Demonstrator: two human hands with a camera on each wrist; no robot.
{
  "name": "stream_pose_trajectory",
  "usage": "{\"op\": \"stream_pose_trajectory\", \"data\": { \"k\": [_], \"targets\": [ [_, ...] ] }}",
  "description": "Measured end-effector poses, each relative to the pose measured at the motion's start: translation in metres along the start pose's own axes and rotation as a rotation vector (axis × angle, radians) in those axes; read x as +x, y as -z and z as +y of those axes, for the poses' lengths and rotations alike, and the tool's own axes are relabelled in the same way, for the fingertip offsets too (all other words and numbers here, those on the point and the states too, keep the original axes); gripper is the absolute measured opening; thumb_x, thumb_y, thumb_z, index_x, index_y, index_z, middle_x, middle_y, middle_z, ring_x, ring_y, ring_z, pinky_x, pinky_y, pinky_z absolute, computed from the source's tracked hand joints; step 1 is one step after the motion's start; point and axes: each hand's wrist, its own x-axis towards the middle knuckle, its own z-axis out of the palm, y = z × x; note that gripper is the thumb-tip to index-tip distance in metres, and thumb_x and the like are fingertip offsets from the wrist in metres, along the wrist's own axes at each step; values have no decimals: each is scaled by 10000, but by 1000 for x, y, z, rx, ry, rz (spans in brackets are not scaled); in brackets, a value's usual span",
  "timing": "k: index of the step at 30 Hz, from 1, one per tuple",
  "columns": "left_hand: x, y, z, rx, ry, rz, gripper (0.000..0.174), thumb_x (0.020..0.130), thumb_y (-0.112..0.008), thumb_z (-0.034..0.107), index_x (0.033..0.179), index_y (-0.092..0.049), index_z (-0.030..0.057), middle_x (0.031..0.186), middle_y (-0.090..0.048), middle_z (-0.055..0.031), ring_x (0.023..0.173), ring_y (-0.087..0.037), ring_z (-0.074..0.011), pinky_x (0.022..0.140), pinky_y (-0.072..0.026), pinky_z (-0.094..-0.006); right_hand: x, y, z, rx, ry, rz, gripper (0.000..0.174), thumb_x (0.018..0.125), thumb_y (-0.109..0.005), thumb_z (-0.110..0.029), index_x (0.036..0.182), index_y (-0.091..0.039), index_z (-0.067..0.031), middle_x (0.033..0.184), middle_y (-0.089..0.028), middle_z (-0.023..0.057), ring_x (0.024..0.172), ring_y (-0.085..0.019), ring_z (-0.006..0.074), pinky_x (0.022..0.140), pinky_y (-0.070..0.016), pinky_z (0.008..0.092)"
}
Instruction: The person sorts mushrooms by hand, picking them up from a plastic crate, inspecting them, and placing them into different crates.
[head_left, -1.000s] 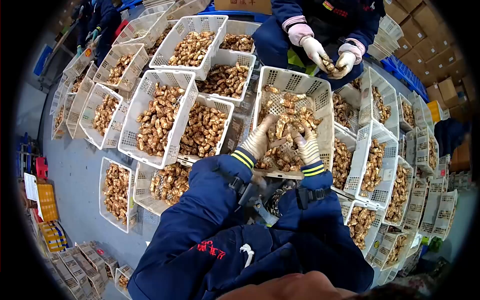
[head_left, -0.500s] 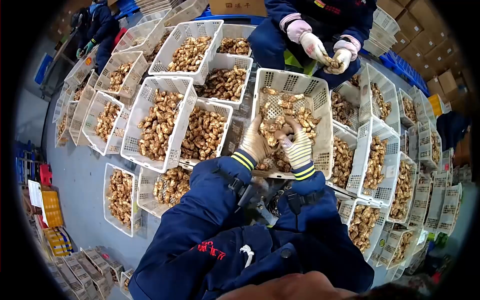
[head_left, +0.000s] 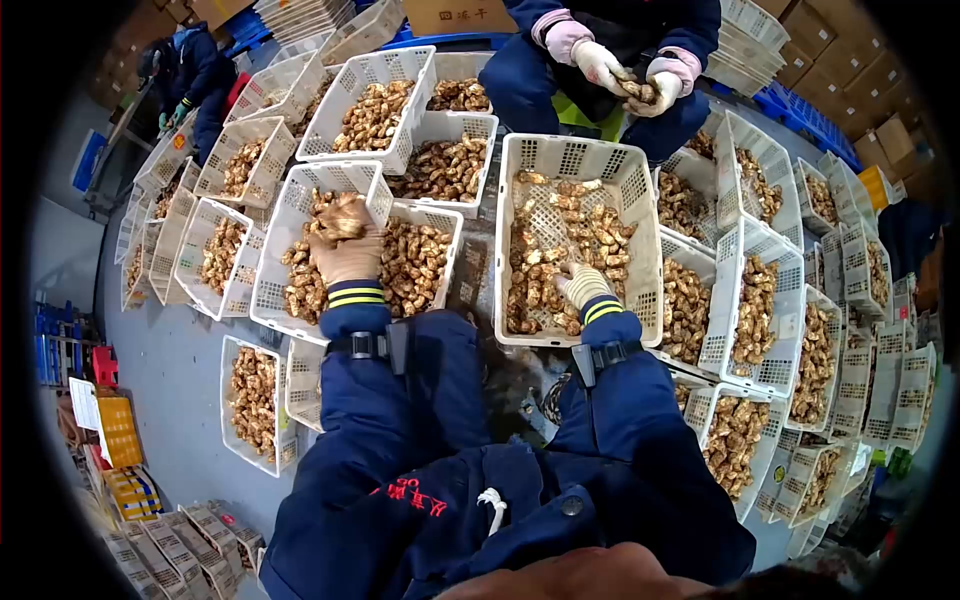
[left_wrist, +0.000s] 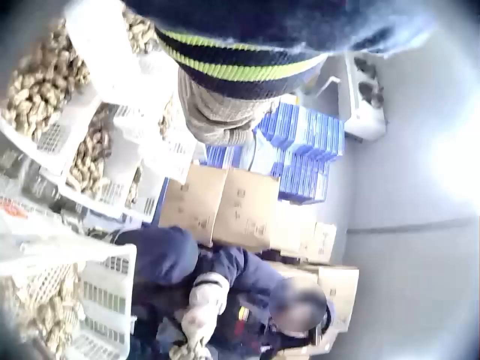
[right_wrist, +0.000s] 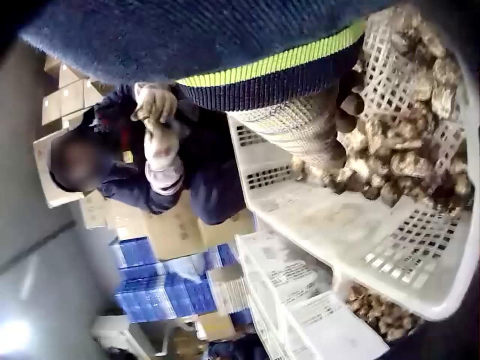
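In the head view my left hand (head_left: 345, 256) is over the white basket (head_left: 274, 262) on the left, with a motion-blurred brown mushroom (head_left: 343, 216) at its fingers. My right hand (head_left: 583, 286) reaches into the central white basket (head_left: 650, 300), its fingers at the mushrooms (head_left: 540, 285). The right wrist view shows that gloved hand (right_wrist: 300, 129) with bare fingertips beside mushrooms (right_wrist: 386, 154); nothing is plainly gripped. Only the back of the gloved left hand (left_wrist: 214, 112) shows in the left wrist view, its fingers hidden.
More baskets of mushrooms (head_left: 375, 115) crowd both sides. Across from me a seated person (head_left: 620, 60) in white gloves holds a mushroom (head_left: 640, 92). Cardboard boxes (head_left: 845, 50) are stacked at the upper right. Another person (head_left: 190, 75) is at the upper left.
My left hand has left the central basket and moved left over the neighbouring basket. My right hand has shifted slightly down and left within the central basket.
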Motion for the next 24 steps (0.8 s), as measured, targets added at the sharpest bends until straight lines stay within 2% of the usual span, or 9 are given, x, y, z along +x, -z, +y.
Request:
{"op": "stream_pose_trajectory", "data": {
  "k": [2,5,9,13,16,19,20,21,24],
  "targets": [
    [8,0,37,-123,-96,38,752,864,-573,515,1368,-335,10,1244,-533,-230,1091,-578,-345,926,-519,-427,18,-16,12,-12,-6,4,546,847,-586,-411,1281,-545,-83,1211,-596,200,1142,-558,345,983,-432,416],
    [-7,13,39,-59,3,-63,805,866,-574,497,1370,-306,-71,1265,-517,-251,1108,-573,-341,916,-523,-423,34,-31,4,-82,-134,-56,578,850,-581,-402,1331,-492,-94,1248,-570,206,1166,-536,358,1000,-427,427],
    [-19,29,-34,299,36,-31,588,864,-610,432,1189,-501,-46,1166,-569,-227,1029,-604,-337,892,-532,-422,56,-63,4,-158,-65,-89,657,830,-616,-445,1351,-463,-74,1330,-513,190,1213,-504,350,1007,-425,437],
    [-35,45,-111,462,280,114,311,831,-669,281,976,-619,11,1016,-652,-169,913,-647,-295,847,-553,-390,61,-46,-4,-179,-167,-144,579,806,-649,-417,1274,-547,-92,1250,-583,168,1146,-562,325,976,-451,395],
    [-42,64,-136,909,351,103,301,843,-670,297,1019,-608,60,994,-642,-113,905,-637,-256,814,-542,-379,52,-24,-1,66,-40,12,519,774,-673,-430,1154,-632,-78,1119,-654,164,1041,-617,313,926,-479,377],
    [-48,66,-146,1291,323,-88,594,848,-672,322,1331,-443,65,1096,-592,-78,955,-598,-204,848,-499,-362,4,39,-33,492,161,-99,546,749,-729,-393,1127,-626,-11,1075,-657,184,991,-629,237,891,-489,334],
    [-40,77,-143,1443,364,-209,754,845,-680,337,1425,-302,39,1192,-542,-80,1028,-556,-183,845,-497,-374,-5,45,-36,613,248,-78,531,763,-739,-348,1127,-616,18,1053,-660,177,968,-629,204,858,-496,307],
    [-42,72,-144,1538,516,-230,776,837,-692,336,1440,-293,56,1194,-538,-72,1037,-541,-174,840,-503,-390,-4,44,-33,660,340,-75,542,779,-726,-372,1144,-613,13,1046,-661,170,973,-626,206,859,-494,320],
    [-49,73,-150,1407,723,-304,716,855,-689,298,1429,-339,52,1096,-606,-51,891,-608,-145,777,-538,-361,-24,54,-48,777,546,-188,498,842,-675,-364,1165,-608,9,1019,-666,122,937,-624,197,833,-498,316]
  ]
}}
